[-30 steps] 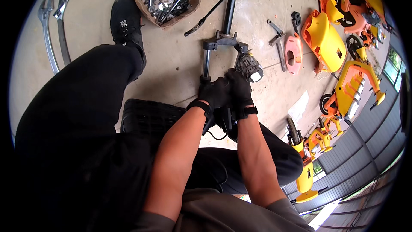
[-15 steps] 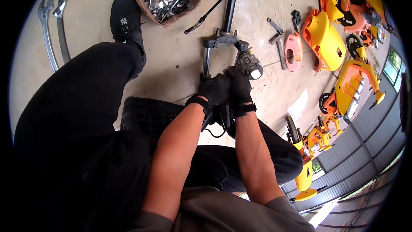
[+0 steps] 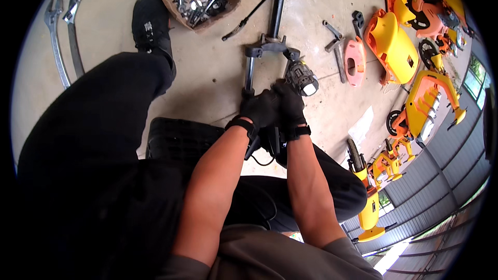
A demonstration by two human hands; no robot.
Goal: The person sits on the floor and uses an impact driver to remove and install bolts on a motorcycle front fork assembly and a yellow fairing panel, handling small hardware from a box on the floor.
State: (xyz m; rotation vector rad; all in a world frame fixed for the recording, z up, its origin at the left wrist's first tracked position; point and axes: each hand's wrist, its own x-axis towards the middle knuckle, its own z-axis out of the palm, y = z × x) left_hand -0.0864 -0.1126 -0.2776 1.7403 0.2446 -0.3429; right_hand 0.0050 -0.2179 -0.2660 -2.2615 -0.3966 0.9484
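Observation:
My left hand (image 3: 258,110) and my right hand (image 3: 289,105), both in black gloves, are closed and pressed together in the middle. Just beyond the right hand's fingers is a grey-black power tool (image 3: 301,78), like an impact wrench, with a white square on its end; the right hand seems wrapped round its hidden handle. The tool lies along the right leg of a two-legged fork (image 3: 267,46) with a long black stem. My left hand meets the lower end of the left fork leg (image 3: 250,75); what its fingers grip is hidden. A black part with a cable shows below my wrists.
A cardboard box (image 3: 236,1) of bolts and metal parts stands beyond my foot. Two adjustable wrenches (image 3: 56,41) lie at the far left. Right of the fork are an orange-pink part (image 3: 355,62), loose tools and a yellow panel (image 3: 389,46). A black crate (image 3: 179,137) sits below my hands' left.

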